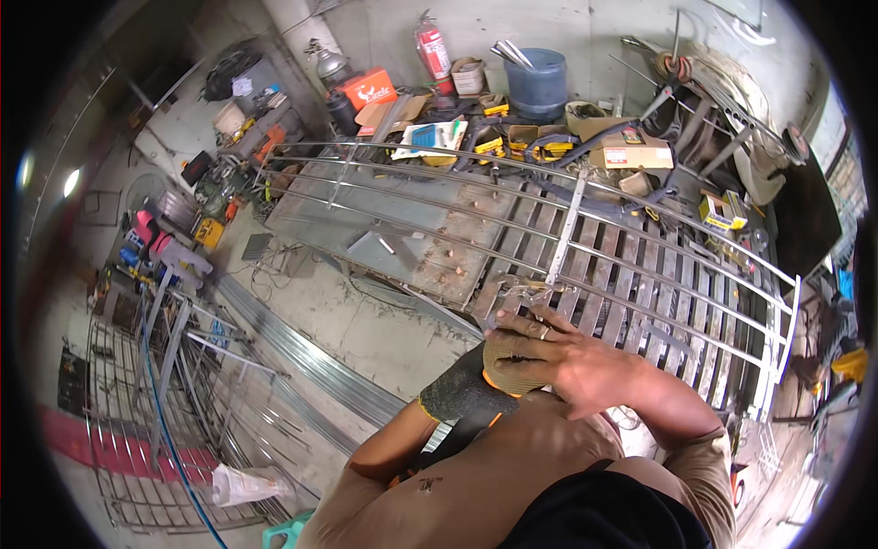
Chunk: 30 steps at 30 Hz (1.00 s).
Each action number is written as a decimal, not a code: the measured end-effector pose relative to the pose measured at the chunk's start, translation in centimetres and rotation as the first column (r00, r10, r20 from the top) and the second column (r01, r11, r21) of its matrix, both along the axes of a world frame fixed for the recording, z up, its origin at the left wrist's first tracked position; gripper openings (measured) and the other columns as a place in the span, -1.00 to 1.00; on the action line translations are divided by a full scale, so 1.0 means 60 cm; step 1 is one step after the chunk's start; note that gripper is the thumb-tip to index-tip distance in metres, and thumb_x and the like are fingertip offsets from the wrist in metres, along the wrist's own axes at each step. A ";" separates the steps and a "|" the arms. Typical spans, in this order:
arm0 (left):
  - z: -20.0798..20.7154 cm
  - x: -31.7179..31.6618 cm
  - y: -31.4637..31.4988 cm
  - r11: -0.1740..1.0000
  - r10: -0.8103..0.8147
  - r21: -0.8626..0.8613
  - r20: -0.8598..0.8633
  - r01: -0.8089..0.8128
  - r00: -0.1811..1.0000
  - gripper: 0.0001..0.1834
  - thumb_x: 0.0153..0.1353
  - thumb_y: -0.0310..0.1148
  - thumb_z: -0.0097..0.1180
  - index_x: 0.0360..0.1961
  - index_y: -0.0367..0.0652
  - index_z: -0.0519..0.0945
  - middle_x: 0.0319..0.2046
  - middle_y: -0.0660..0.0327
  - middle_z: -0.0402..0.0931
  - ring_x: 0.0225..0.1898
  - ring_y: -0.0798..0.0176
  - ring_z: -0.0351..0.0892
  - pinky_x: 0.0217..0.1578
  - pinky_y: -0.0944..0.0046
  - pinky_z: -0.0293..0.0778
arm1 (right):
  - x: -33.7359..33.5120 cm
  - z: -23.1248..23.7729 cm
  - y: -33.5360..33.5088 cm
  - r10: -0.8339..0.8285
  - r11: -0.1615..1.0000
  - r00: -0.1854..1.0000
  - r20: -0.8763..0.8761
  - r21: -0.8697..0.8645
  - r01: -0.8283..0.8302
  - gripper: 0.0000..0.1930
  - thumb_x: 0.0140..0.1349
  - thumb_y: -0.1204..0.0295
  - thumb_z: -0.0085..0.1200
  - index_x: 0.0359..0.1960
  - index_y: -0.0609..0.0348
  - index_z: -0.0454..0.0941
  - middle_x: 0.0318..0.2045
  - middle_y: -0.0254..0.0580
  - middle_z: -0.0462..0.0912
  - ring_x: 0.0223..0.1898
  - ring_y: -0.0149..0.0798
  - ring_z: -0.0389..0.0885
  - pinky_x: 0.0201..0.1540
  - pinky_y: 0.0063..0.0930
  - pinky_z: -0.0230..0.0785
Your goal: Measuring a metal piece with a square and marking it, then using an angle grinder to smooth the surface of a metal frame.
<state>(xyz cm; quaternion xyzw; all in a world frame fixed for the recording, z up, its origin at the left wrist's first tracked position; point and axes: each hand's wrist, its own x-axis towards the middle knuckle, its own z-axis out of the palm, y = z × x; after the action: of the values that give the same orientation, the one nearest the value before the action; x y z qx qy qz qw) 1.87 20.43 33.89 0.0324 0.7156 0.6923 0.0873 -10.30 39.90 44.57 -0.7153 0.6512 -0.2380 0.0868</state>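
Note:
My left hand (pixel 465 384) wears a dark grey work glove with an orange-edged cuff. Its fingers are hidden, so their closure cannot be judged. Across it lies my bare right hand (pixel 585 366), a ring on one finger, its fingers stretched out over tan knitted fabric (pixel 508 359) with an orange edge. Whether that fabric belongs to the same glove or a second one is unclear. Both hands are close to my body, just before a long metal grille (pixel 565 229) of thin parallel tubes joined by crossbars. The grille rests over a slatted metal worktable (pixel 631 274).
Boxes, yellow tools and a blue bucket (pixel 537 84) crowd the table's far side, near a red fire extinguisher (pixel 432 50). Metal profiles (pixel 302 334) lie on the floor to the left. Beyond them are more grilles (pixel 137 430) and a blue hose (pixel 160 403).

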 end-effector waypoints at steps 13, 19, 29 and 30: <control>-0.214 -0.015 0.027 0.994 0.033 0.112 -0.159 -0.015 0.987 -0.15 0.51 0.17 -0.06 0.63 -0.03 0.05 0.58 -0.01 0.06 0.65 0.16 -0.08 0.61 0.05 -0.04 | 0.016 -0.034 -0.021 -0.251 0.942 0.965 -0.077 -0.247 0.226 -0.40 0.12 0.08 0.43 0.16 0.12 0.68 0.21 -0.04 0.63 0.28 0.05 0.55 0.20 0.05 0.43; -0.222 -0.033 0.039 0.863 -0.443 -0.403 -0.312 0.305 0.841 -0.20 0.47 0.11 -0.02 0.59 0.01 0.11 0.54 -0.01 0.14 0.62 0.14 -0.01 0.59 0.03 0.00 | -0.004 -0.026 0.001 -0.023 0.998 0.999 0.024 -0.057 0.025 -0.29 0.15 0.14 0.39 0.33 0.16 0.55 0.36 0.11 0.51 0.48 0.10 0.35 0.40 0.35 0.22; -0.188 -0.035 -0.007 0.705 -0.658 -0.508 -0.207 0.495 0.725 -0.25 0.38 -0.01 0.11 0.51 -0.02 0.25 0.47 0.00 0.26 0.56 0.11 0.14 0.52 0.04 0.14 | 0.018 -0.072 -0.005 -0.346 0.897 0.929 -0.136 -0.337 0.285 -0.55 0.27 0.07 0.26 0.11 -0.01 0.68 0.15 -0.13 0.63 0.28 -0.03 0.50 0.17 -0.05 0.33; -0.186 -0.030 0.002 0.696 -0.662 -0.520 -0.199 0.495 0.722 -0.26 0.37 -0.02 0.12 0.50 -0.02 0.26 0.46 0.00 0.27 0.55 0.10 0.15 0.51 0.04 0.15 | 0.008 -0.067 0.004 -0.349 0.897 0.928 -0.134 -0.334 0.289 -0.55 0.27 0.07 0.26 0.11 -0.01 0.68 0.15 -0.13 0.63 0.28 -0.03 0.50 0.17 -0.05 0.33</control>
<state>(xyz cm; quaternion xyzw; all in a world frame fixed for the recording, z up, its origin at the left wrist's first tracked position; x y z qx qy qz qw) 0.05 20.56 22.72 0.3705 0.8042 0.4314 0.1728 -9.80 40.14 40.57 -0.6224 0.7201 -0.2784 -0.1288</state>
